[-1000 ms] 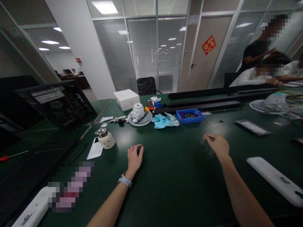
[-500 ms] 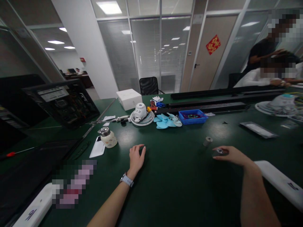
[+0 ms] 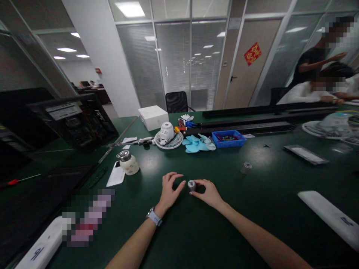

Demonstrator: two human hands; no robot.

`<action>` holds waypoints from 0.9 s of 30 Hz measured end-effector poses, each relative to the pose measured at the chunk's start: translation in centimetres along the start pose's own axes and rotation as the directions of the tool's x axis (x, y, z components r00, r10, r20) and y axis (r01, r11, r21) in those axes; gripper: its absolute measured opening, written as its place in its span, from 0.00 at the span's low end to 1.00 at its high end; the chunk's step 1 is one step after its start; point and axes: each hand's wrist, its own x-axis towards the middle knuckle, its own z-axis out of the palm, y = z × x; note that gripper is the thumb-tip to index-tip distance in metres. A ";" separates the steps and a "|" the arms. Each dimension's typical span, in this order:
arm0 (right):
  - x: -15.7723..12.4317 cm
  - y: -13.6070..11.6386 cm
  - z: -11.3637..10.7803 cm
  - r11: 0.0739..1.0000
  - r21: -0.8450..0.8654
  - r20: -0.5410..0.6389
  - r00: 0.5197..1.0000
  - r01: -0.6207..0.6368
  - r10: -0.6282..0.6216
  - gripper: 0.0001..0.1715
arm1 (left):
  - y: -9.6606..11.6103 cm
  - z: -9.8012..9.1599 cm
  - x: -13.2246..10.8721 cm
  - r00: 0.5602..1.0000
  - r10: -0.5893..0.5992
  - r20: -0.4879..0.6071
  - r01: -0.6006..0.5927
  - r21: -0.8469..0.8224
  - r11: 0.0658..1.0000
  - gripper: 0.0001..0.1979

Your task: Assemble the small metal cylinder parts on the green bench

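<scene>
My right hand (image 3: 208,193) pinches a small grey metal cylinder (image 3: 192,185) between thumb and fingers, low over the green table or resting on it; I cannot tell which. The cylinder's round top faces up and shows some dark detail. Just left of it, my left hand (image 3: 170,189) is open, its thumb and fingers curved and apart with nothing between them. That wrist wears a watch (image 3: 154,216). A second small metal cylinder (image 3: 246,168) stands on the table to the right, beyond my right hand.
Ahead lie a white fan part (image 3: 166,132), light blue fan blades (image 3: 193,144) and a blue tray (image 3: 229,139) of small parts. A cream jar (image 3: 128,164) stands on the left by a white phone (image 3: 115,175). White bars (image 3: 327,213) flank both sides. People sit and stand at far right.
My right hand has carried the small metal cylinder leftward to the middle. My left hand has shifted slightly right and spread its fingers more. The second cylinder stays where it was.
</scene>
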 end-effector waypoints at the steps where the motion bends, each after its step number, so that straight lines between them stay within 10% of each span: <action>1: -0.1 -0.1 0.4 0.999 -0.040 0.008 1.000 0.019 -0.019 0.25 | 0.5 0.3 -0.3 0.998 0.051 0.041 -0.050 -0.014 0.999 0.15; 18: -0.7 -0.4 0.2 0.997 -0.062 0.010 0.999 0.042 -0.041 0.23 | 1.0 0.0 0.5 0.994 0.065 -0.086 -0.061 0.043 0.997 0.11; 27: -0.6 2.2 -2.5 0.991 -0.131 -0.072 0.997 -0.013 0.003 0.22 | -1.5 -1.2 0.1 0.979 -0.042 0.199 -0.015 0.277 0.961 0.11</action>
